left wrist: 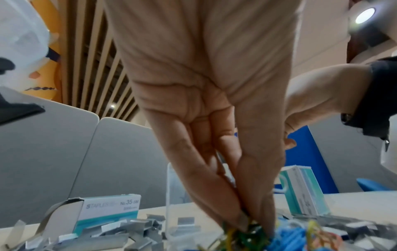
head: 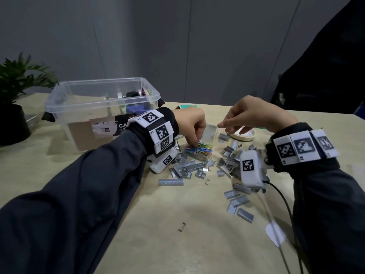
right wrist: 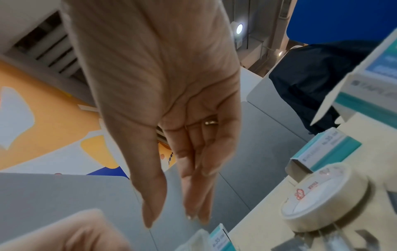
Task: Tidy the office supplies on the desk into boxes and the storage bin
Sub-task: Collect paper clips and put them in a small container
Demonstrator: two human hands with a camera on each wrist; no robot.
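Pinching into a tangle of coloured paper clips [head: 198, 150], the left hand [head: 190, 122] has its fingertips [left wrist: 242, 219] drawn together in a narrow grip on a few of them. The clips sit in a small clear plastic box [head: 210, 133] on the pale surface [head: 138, 224], with loose strips of staples [head: 188, 168] scattered all around. The right hand [head: 254, 113] hovers just beside the box's upright lid, fingers straight and relaxed, holding nothing. The clips look light, springy and apt to snag together, so a bunch probably lifts best from its middle; the staple strips look stiff but brittle and are better taken by their long sides. A clear storage bin [head: 102, 91] stands behind the left wrist. Its contents are hard to make out, and the wrist cameras hide part of the staple pile.
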